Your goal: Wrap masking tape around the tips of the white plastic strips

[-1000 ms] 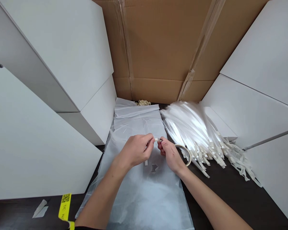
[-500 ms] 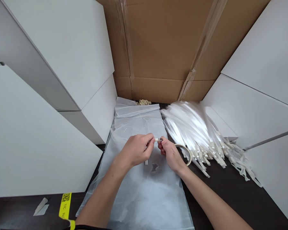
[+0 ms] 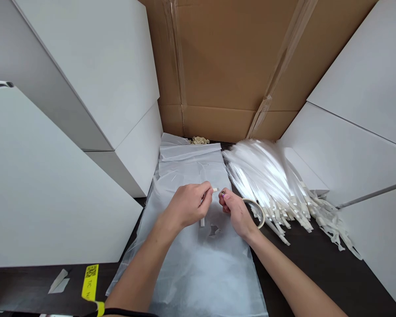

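Observation:
My left hand (image 3: 189, 203) is closed in a pinch on a thin piece with a cream, tape-wrapped end (image 3: 215, 189) that sticks out toward the right. Another pale end (image 3: 202, 222) shows below the fingers. My right hand (image 3: 236, 210), a small gap away, is closed around a small dark metallic object (image 3: 222, 193), mostly hidden by the fingers. A roll of cream tape (image 3: 261, 212) is partly covered by the right hand; whether it is held or lies on the table I cannot tell. Both hands are above a translucent plastic sheet (image 3: 204, 273).
Clear strand bundles (image 3: 262, 169) with cream taped ends lie to the right on the dark table (image 3: 300, 259). White boxes (image 3: 128, 145) flank both sides, with a cardboard panel (image 3: 218, 57) behind. Cream scraps (image 3: 199, 140) lie at the back and a yellow label (image 3: 90, 281) at front left.
My right hand has drawn slightly right, so its metallic object no longer meets the cream end. The left hand keeps its pinch. The view has shifted a little.

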`<state>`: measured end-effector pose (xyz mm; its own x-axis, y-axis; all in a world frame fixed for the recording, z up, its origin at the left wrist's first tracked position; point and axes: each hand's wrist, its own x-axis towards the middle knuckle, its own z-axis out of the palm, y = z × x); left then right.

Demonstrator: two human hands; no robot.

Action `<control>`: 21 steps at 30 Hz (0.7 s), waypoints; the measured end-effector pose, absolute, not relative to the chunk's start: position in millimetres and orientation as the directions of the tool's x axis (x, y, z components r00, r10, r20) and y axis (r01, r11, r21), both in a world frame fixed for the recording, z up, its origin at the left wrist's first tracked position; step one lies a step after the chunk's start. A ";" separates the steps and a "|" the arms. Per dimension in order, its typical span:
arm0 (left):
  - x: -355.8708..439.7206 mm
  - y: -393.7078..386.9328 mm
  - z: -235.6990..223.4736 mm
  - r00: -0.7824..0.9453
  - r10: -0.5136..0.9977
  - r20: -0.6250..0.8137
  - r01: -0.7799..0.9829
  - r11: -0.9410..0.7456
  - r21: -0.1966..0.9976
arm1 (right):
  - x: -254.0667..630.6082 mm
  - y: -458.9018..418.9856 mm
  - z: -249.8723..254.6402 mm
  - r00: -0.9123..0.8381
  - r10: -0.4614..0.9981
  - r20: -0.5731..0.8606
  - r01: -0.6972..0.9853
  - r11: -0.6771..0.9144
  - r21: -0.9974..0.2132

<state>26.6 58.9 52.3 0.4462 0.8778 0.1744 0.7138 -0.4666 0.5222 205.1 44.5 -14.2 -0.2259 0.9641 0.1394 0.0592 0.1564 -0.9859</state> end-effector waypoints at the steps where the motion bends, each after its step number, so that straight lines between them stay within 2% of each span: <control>1: 26.5 58.9 52.0 0.448 0.877 0.174 0.717 -0.469 0.516 | 205.1 44.9 -14.9 -0.228 0.963 0.142 0.072 0.163 -0.984; 15: 26.3 57.6 52.0 0.453 0.873 0.180 0.734 -0.480 0.480 | 203.1 41.9 -12.9 -0.174 0.976 0.129 0.150 0.156 -0.976; 17: 25.5 58.1 52.1 0.435 0.877 0.203 0.728 -0.476 0.493 | 207.9 32.7 -5.5 -0.202 0.965 0.169 0.229 0.214 -0.950; 19: 24.4 59.0 51.7 0.418 0.881 0.223 0.720 -0.471 0.510 | 213.3 19.7 1.5 -0.298 0.924 0.239 0.426 0.353 -0.833; 21: 23.4 60.0 50.0 0.416 0.878 0.237 0.712 -0.477 0.516 | 217.2 5.2 4.6 -0.439 0.852 0.284 0.627 0.517 -0.582</control>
